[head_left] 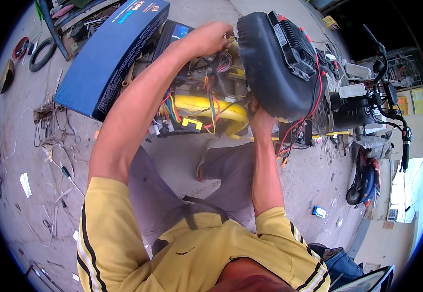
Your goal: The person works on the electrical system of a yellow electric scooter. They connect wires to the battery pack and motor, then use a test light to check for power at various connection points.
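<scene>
Against the left edge of the rounded black seat-like piece (260,63): the bare left hand (216,38) curled its fingers inward beside a small yellowish piece (233,43); whether it gripped that could not be told.
Near corner: the bare right hand (263,119) reached up to the seat-like piece, its fingers partly hidden, so their closure could not be told.
Seat: it stood just right of the left hand, bearing a dark finned metal box (295,48); a thin red wire (321,82) curved down its right side.
Frame: a thick yellow tube (228,113) ran between the forearms, among multicoloured wires (174,107).
Left side: a long blue cardboard box (114,58) lay beyond the left forearm.
Floor: a black rubber tyre (42,54) lay farther left.
</scene>
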The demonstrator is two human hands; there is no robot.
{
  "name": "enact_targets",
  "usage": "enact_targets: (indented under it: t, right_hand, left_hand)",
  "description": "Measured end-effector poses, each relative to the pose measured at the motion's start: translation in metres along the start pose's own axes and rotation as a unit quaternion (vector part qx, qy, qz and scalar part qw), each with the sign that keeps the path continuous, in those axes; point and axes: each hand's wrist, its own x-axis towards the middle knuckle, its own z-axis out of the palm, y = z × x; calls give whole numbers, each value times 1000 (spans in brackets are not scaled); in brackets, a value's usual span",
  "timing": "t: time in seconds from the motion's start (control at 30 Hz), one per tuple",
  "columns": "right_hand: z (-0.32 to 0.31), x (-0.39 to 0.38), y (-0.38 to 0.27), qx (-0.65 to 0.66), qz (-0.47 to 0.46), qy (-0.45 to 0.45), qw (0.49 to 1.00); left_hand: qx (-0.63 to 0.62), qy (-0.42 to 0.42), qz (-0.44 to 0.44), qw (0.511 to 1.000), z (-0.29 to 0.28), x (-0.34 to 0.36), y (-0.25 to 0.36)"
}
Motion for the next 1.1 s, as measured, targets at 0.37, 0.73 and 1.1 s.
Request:
enact_targets:
  t: [0.37, 0.73, 1.1]
  right_hand:
    - [-15, 11, 48, -277, -264, 20, 924]
    - [-5, 1, 39, -308, -148, 2, 940]
    - [13, -17, -11, -114, -115, -8, 987]
  left_hand:
    - [-33, -18, -13, 999, 2, 3, -5]
    - [-69, -25, -63, 995, -5, -1, 9]
    - [-133, -35, -101, 985, -2, 7, 4]
